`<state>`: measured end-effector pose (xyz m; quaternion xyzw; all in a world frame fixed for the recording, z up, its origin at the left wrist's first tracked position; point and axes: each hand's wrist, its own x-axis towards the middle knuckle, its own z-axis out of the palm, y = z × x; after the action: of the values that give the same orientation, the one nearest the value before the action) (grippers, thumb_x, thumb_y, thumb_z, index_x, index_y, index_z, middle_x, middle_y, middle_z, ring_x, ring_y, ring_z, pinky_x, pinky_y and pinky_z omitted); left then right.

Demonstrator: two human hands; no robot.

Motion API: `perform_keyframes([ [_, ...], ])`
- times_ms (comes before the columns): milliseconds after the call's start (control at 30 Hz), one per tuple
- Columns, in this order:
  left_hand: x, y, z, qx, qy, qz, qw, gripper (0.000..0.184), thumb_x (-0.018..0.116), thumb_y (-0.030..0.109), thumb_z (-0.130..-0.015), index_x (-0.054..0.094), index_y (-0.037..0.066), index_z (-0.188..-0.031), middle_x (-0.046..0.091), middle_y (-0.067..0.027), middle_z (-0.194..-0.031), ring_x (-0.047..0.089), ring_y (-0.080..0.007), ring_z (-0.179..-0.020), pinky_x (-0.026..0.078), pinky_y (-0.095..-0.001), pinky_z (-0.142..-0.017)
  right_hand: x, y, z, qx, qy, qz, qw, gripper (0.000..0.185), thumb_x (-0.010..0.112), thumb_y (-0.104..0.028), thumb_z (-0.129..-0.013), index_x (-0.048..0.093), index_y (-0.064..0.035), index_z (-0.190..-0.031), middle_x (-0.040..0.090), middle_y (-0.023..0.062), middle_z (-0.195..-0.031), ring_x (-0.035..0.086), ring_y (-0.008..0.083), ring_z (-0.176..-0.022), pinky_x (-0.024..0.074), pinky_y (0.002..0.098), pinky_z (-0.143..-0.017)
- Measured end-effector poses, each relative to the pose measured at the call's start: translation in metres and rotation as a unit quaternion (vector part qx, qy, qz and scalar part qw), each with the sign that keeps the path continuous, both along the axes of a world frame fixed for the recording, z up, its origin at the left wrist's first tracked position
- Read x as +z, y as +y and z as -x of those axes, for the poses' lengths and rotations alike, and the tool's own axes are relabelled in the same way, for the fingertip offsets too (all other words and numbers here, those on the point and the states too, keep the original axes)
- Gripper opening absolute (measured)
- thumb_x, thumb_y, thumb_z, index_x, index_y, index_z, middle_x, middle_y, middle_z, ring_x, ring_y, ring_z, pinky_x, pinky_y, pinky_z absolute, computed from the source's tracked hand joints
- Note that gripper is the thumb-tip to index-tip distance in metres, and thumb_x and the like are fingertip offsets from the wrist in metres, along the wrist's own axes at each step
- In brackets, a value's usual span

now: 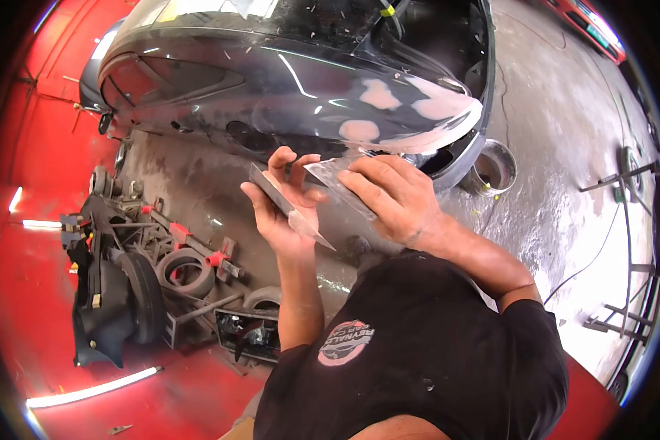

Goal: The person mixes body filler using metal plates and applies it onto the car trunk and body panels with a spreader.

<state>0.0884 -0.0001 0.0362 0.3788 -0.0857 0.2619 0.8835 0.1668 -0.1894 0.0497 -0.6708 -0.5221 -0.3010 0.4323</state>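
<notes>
My left hand [286, 216] is turned palm up and grips a thin dark flat blade [273, 192] between thumb and fingers. Pale putty-like material [309, 229] lies along the blade's lower end, by the palm. Close by on the right, my right hand [396, 192] is closed on a grey flat spreader [339, 189], fingers laid over its top. The two tools are near each other but apart. Just beyond the hands is a dark car body panel [271, 103] with pale pink filler patches [359, 131] and a larger pale area [447, 110] at its right end.
Tires [185, 272], metal parts and a black box-like part [248, 334] lie on the floor at left. A round bucket [493, 169] stands right of the car. Metal stands [623, 323] line the far right, and another red vehicle [590, 26] is at top right.
</notes>
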Motion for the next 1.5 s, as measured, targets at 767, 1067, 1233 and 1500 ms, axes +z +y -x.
perform_keyframes([
  [767, -0.011, 0.010, -0.005, -0.221, 0.021, 0.353, 0.909, 0.029, 0.044, 0.018, -0.109, 0.051, 0.006, -0.135, 0.058, -0.0122, -0.125, 0.058, -0.0209, -0.113, 0.054, -0.0302, -0.084, -0.011, 0.021, -0.012, 0.075, -0.028, -0.089, 0.993, 0.048, 0.078, -0.015, -0.071, 0.073, -0.0014, -0.117, 0.067, 0.0208, -0.119, 0.065, 0.0379, -0.102, 0.0571, 0.0465, -0.085],
  [1067, -0.012, 0.011, -0.011, -0.268, -0.007, 0.384, 0.883, 0.028, 0.053, 0.026, -0.108, 0.048, 0.007, -0.089, 0.052, -0.0160, -0.129, 0.056, -0.0296, -0.123, 0.059, -0.0383, -0.094, -0.014, 0.018, -0.021, 0.102, -0.005, -0.080, 0.992, 0.048, 0.075, -0.019, -0.073, 0.073, -0.0023, -0.118, 0.067, 0.0201, -0.123, 0.065, 0.0388, -0.106, 0.0550, 0.0466, -0.089],
  [1233, 0.011, 0.000, -0.009, -0.129, 0.055, 0.216, 0.966, 0.042, 0.047, 0.033, -0.112, 0.049, 0.007, -0.079, 0.052, -0.0164, -0.131, 0.054, -0.0317, -0.127, 0.058, -0.0393, -0.097, -0.010, 0.013, -0.024, 0.128, 0.040, -0.051, 0.990, 0.043, 0.074, -0.019, -0.078, 0.073, -0.0026, -0.118, 0.068, 0.0197, -0.124, 0.065, 0.0399, -0.107, 0.0544, 0.0469, -0.091],
  [1500, -0.006, 0.027, -0.018, -0.257, -0.011, 0.246, 0.934, 0.047, 0.046, 0.038, -0.112, 0.052, 0.005, -0.080, 0.051, -0.0162, -0.139, 0.052, -0.0323, -0.132, 0.064, -0.0418, -0.086, -0.009, 0.004, -0.045, 0.021, 0.071, -0.048, 0.996, 0.039, 0.070, -0.017, -0.085, 0.072, -0.0026, -0.121, 0.068, 0.0198, -0.122, 0.066, 0.0400, -0.104, 0.0549, 0.0477, -0.090],
])
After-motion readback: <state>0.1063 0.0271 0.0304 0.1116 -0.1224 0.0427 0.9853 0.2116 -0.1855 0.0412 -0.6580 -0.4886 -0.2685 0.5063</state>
